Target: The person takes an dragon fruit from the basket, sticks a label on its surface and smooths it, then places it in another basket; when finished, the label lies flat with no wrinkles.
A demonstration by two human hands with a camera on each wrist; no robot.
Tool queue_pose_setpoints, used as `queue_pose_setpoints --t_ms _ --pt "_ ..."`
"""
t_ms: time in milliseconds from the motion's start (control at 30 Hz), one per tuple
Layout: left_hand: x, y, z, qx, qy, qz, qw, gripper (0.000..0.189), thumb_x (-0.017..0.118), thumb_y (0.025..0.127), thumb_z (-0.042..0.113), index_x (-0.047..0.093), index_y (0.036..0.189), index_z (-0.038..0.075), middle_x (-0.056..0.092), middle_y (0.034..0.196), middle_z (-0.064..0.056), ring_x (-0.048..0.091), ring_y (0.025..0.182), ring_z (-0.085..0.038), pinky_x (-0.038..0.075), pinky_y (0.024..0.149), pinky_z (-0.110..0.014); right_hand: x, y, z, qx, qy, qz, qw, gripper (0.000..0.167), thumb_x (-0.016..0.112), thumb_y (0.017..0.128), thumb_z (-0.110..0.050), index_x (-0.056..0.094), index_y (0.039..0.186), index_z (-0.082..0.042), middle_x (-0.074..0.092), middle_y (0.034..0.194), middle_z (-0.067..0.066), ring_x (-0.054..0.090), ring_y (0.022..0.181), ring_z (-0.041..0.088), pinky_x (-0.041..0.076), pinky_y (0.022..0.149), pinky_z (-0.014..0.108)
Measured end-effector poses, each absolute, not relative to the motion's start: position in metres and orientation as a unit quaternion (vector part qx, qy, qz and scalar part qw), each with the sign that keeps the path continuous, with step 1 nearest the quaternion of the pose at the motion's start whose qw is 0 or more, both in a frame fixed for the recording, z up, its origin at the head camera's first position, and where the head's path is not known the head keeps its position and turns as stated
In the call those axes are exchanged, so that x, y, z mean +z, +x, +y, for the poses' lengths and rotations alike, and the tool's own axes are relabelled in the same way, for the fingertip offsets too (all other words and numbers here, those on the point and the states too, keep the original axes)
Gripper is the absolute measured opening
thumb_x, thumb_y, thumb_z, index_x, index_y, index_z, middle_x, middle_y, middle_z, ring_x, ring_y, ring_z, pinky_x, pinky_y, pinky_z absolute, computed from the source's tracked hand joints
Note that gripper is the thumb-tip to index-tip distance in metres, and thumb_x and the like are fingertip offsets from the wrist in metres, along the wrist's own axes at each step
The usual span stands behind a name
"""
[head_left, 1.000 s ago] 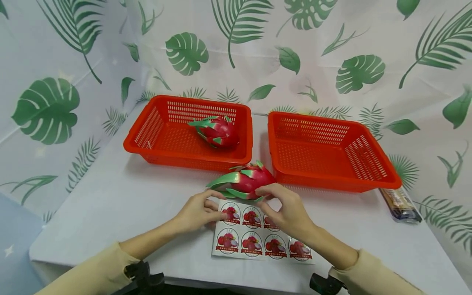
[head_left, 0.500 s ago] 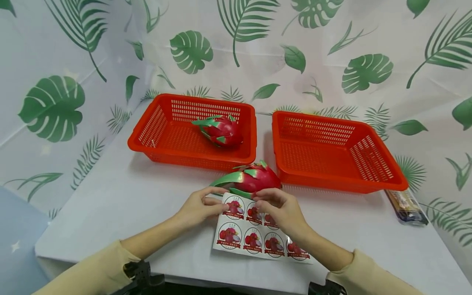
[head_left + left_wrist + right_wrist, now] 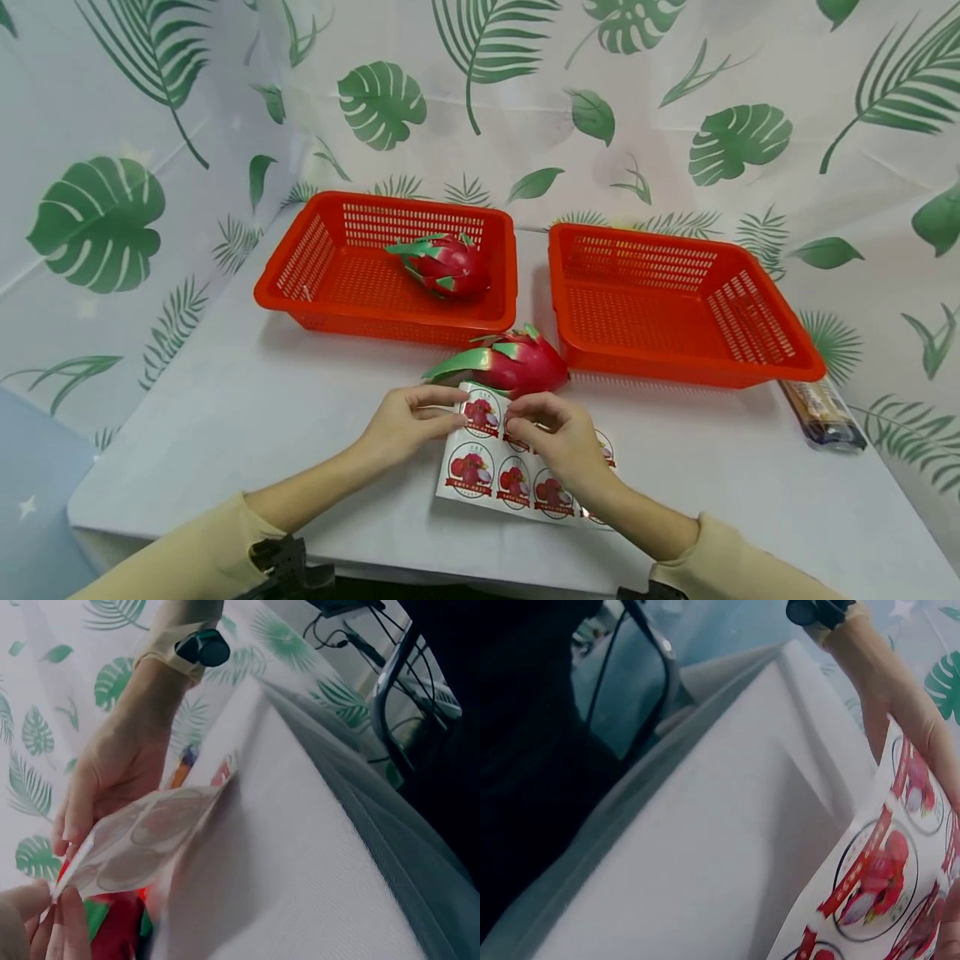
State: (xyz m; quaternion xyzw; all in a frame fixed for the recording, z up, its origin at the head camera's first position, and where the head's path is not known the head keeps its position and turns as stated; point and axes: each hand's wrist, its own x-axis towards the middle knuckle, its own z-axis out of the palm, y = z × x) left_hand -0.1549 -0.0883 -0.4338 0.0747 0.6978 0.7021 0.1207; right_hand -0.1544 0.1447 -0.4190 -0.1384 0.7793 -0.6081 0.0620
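A white sheet of round dragon fruit stickers (image 3: pixel 471 472) is lifted and tilted off the table in the head view. My left hand (image 3: pixel 405 427) pinches its upper left corner between thumb and fingers. At the upper edge, my right hand (image 3: pixel 558 437) has thumb and fingertips curled together over a sticker in the top row, covering part of it. The left wrist view shows the sheet's pale back (image 3: pixel 154 836), faint circles showing through. Printed stickers (image 3: pixel 877 881) face the right wrist camera. Just behind the sheet lies a dragon fruit (image 3: pixel 517 363), its lower side partly covered.
Two red plastic baskets stand behind; the left basket (image 3: pixel 375 327) contains another dragon fruit (image 3: pixel 450 267), while the right basket (image 3: pixel 675 371) shows its bare mesh floor. A brown packet (image 3: pixel 821 415) lies at the right. The white table's (image 3: pixel 225 433) front edge runs close below the hands.
The sheet has risen and tilted up from the table, bending, with both hands at its upper edge. My right hand has shifted slightly left toward my left hand.
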Motion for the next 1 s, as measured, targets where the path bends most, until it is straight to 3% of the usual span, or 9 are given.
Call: queue_pose_setpoints --t_ms 267,433,600,767,1000 --pt "-0.436 -0.153 -0.095 0.671 0.161 0.713 0.127 0.044 0.069 0.084 0.008 0.060 0.127 0.008 0.063 0.116 -0.007 0.059 0.101 -0.021 0.048 0.083 -0.026 -0.422 -0.152 0.133 -0.631 -0.168 0.755 0.057 0.018 0.069 0.086 -0.007 0.066 0.103 -0.003 0.065 0.097 0.011 0.061 0.092 0.025 0.050 0.085 0.027" --pt "-0.435 -0.151 -0.092 0.690 0.176 0.692 0.119 0.048 0.069 0.083 0.004 0.057 0.129 0.004 0.060 0.121 -0.011 0.060 0.098 -0.023 0.049 0.079 -0.023 -0.423 -0.151 0.126 -0.627 -0.197 0.753 0.048 0.016 0.070 0.084 -0.005 0.067 0.100 -0.003 0.065 0.097 0.011 0.062 0.092 0.023 0.050 0.085 0.026" --pt "-0.433 -0.150 -0.089 0.712 0.182 0.669 0.108 0.059 0.072 0.081 0.001 0.049 0.134 0.006 0.061 0.109 -0.015 0.061 0.095 -0.025 0.051 0.082 -0.028 -0.422 -0.148 0.121 -0.630 -0.212 0.745 0.049 0.019 0.072 0.082 -0.002 0.067 0.100 -0.002 0.064 0.097 0.011 0.062 0.089 0.022 0.051 0.083 0.026" --pt "-0.431 -0.150 -0.087 0.721 0.169 0.661 0.122 0.062 0.073 0.080 0.002 0.045 0.135 0.007 0.063 0.091 -0.011 0.064 0.089 -0.026 0.049 0.086 -0.030 -0.422 -0.147 0.120 -0.627 -0.218 0.746 0.048 0.021 0.073 0.080 -0.002 0.066 0.100 -0.004 0.064 0.094 0.010 0.061 0.086 0.020 0.052 0.080 0.026" --pt "-0.429 -0.148 -0.087 0.733 0.143 0.648 0.150 0.059 0.073 0.082 0.006 0.045 0.135 0.007 0.067 0.091 -0.009 0.065 0.088 -0.022 0.051 0.083 -0.030 -0.418 -0.144 0.117 -0.613 -0.225 0.756 0.045 0.020 0.074 0.080 -0.003 0.066 0.098 -0.006 0.065 0.094 0.006 0.060 0.085 0.019 0.051 0.075 0.025"
